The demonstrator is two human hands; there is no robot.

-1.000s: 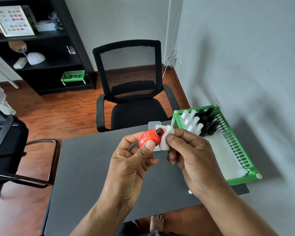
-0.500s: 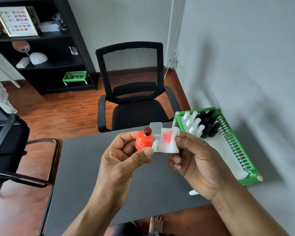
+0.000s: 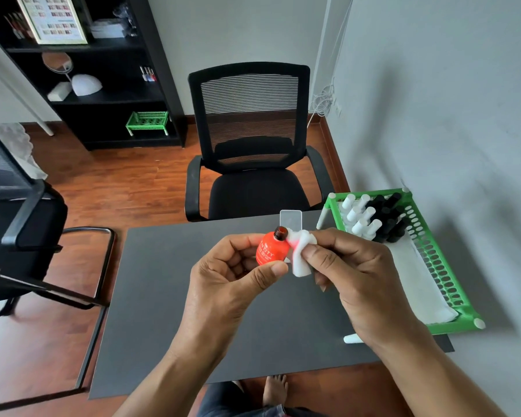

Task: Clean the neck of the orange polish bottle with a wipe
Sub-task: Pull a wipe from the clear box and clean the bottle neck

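Observation:
My left hand (image 3: 232,281) holds the orange polish bottle (image 3: 270,248) above the dark table, uncapped, with its dark neck tilted up and to the right. My right hand (image 3: 352,275) pinches a white wipe (image 3: 302,254) stained with orange. The wipe's upper edge touches the right side of the bottle's neck. A white cap (image 3: 352,338) lies on the table under my right wrist.
A green basket (image 3: 433,257) with several white and black bottles and a white cloth sits at the table's right side by the wall. A clear plastic piece (image 3: 290,218) stands behind the bottle. A black office chair (image 3: 253,164) faces the table's far edge (image 3: 193,225).
The wipe was pulled off the neck, showing its orange stain, and has now come back against the neck. The bottle has tilted slightly.

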